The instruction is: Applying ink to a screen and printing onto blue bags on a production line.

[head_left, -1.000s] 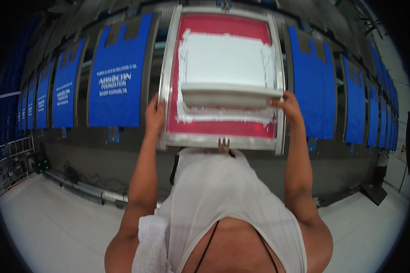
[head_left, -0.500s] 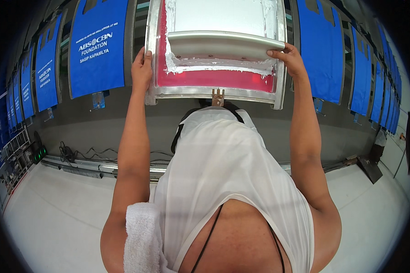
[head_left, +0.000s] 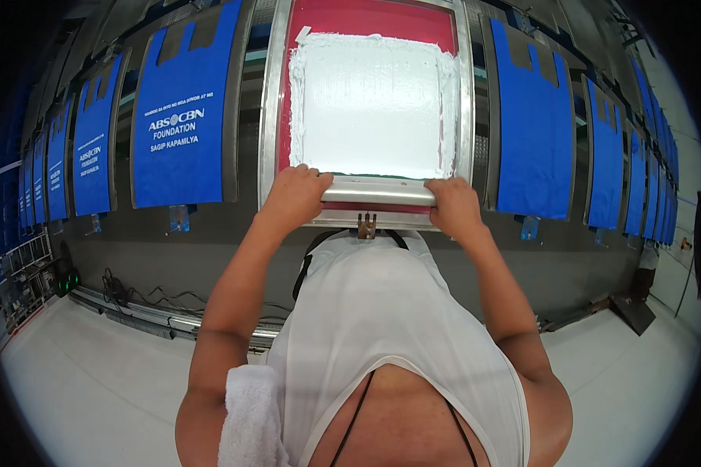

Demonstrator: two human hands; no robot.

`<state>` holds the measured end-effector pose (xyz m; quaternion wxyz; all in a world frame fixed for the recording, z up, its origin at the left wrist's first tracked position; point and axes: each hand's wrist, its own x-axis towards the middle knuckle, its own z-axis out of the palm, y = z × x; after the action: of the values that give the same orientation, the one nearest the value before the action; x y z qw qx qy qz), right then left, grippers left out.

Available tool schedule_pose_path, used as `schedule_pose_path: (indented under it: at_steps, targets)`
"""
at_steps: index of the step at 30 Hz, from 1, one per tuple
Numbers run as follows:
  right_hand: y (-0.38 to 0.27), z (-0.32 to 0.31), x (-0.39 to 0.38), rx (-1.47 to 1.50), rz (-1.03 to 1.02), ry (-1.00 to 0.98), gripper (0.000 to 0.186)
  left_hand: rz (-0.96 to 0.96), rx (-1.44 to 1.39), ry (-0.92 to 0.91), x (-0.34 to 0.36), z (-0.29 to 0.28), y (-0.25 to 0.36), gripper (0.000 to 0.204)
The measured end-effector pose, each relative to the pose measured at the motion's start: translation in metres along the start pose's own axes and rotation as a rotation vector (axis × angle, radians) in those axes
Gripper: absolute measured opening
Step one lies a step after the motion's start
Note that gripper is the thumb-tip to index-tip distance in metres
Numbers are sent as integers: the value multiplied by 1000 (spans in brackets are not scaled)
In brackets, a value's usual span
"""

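A screen-printing frame [head_left: 465, 101] with a red mesh lies in front of me, white ink [head_left: 374, 105] spread over most of its middle. Across the frame's near end runs a squeegee [head_left: 378, 193] with a rounded metal handle. My left hand [head_left: 297, 194] is closed over its left end, and my right hand [head_left: 456, 204] is closed over its right end. Thicker ridges of ink line the sides of the white area. The blade's lower edge is hidden beneath the handle. A small metal bracket [head_left: 367, 226] sits at the middle of the frame's near edge.
Blue bag-shaped sheets stand in rows on boards at both sides, the nearest a printed one [head_left: 181, 117] at left and a plain one [head_left: 531, 132] at right. Cables [head_left: 144, 296] and a metal rail [head_left: 171, 321] run along the floor. A white towel [head_left: 251, 416] hangs by my left arm.
The squeegee has come toward me to the frame's near end, leaving smooth white ink behind. My left hand has left the frame's side and now grips the squeegee; my right hand has tightened around it.
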<state>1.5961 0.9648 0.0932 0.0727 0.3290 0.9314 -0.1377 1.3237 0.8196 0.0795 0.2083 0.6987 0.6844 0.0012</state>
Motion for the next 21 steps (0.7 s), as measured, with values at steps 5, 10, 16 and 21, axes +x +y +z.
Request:
schedule_pose_path:
  at_steps: [5, 10, 16, 21]
  targets:
    - [31, -34, 57, 107, 43, -51, 34, -19, -8, 181, 56, -52, -16, 15]
    - [62, -22, 168, -197, -42, 314, 33, -7, 52, 653, 147, -39, -81, 22]
    - [48, 16, 142, -241, -83, 192, 28, -75, 56, 565, 116, 13, -64, 31]
    - [14, -25, 45, -22, -116, -35, 23, -121, -85, 261, 18, -13, -3, 27]
